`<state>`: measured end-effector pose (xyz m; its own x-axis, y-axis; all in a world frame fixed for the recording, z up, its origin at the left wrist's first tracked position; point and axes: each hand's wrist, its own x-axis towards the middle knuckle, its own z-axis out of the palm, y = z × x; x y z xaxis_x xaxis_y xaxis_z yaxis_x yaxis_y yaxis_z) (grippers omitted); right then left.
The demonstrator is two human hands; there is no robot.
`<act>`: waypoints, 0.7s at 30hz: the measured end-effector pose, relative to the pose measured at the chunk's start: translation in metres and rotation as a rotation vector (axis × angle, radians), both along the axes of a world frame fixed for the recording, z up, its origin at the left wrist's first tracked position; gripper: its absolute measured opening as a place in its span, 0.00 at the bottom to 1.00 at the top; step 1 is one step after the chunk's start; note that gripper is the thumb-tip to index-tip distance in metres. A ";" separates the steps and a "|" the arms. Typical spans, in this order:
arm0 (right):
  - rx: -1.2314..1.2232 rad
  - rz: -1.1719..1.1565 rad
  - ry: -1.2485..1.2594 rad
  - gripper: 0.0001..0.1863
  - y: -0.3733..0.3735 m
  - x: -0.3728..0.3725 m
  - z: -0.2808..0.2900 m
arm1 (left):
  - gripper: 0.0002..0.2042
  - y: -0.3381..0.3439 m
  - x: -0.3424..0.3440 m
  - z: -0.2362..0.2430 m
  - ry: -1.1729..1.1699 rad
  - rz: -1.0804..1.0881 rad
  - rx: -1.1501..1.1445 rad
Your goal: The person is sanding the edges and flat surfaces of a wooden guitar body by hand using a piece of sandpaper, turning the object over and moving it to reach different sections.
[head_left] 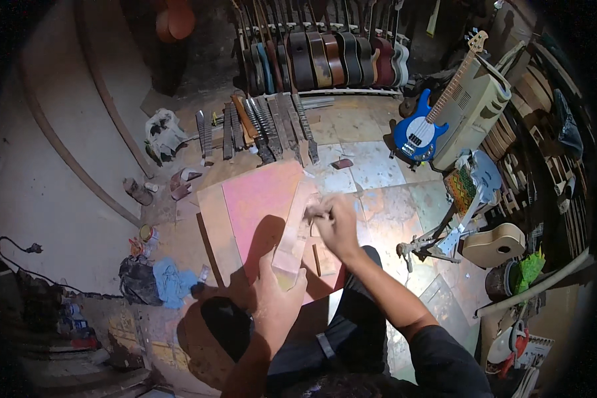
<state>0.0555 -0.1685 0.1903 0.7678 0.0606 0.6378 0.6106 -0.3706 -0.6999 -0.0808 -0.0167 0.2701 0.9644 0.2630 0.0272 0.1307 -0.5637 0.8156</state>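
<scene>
My left hand (275,292) grips the lower end of a long pale wooden piece (292,235), shaped like an instrument neck, held slanting upward over a pink-topped board (249,199). My right hand (335,222) is closed at the piece's upper, wider end, with a small greyish object (312,211) in its fingers that I cannot make out clearly. A thin dark wooden strip (316,260) lies on the board below my right hand.
Loose necks and fretboards (272,129) lie ahead, before racked guitars (318,60). A blue bass (418,132) and pale guitar body (494,247) stand right. A blue cloth (171,284), a dark bag (138,278) and small cans (146,233) lie left, near the wall.
</scene>
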 end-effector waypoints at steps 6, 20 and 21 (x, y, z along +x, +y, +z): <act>0.043 0.014 0.029 0.08 0.002 -0.012 -0.017 | 0.28 -0.006 -0.003 0.007 0.010 0.003 0.006; 0.144 0.017 0.115 0.07 0.002 0.001 -0.022 | 0.28 -0.009 0.005 0.004 0.034 -0.005 0.066; 0.086 0.031 0.085 0.09 0.001 -0.005 -0.022 | 0.28 -0.007 0.003 0.005 0.017 0.009 0.035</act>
<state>0.0500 -0.1672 0.1679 0.8181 0.0331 0.5741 0.5577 -0.2892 -0.7780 -0.0775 -0.0241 0.2747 0.9624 0.2707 0.0201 0.1496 -0.5906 0.7929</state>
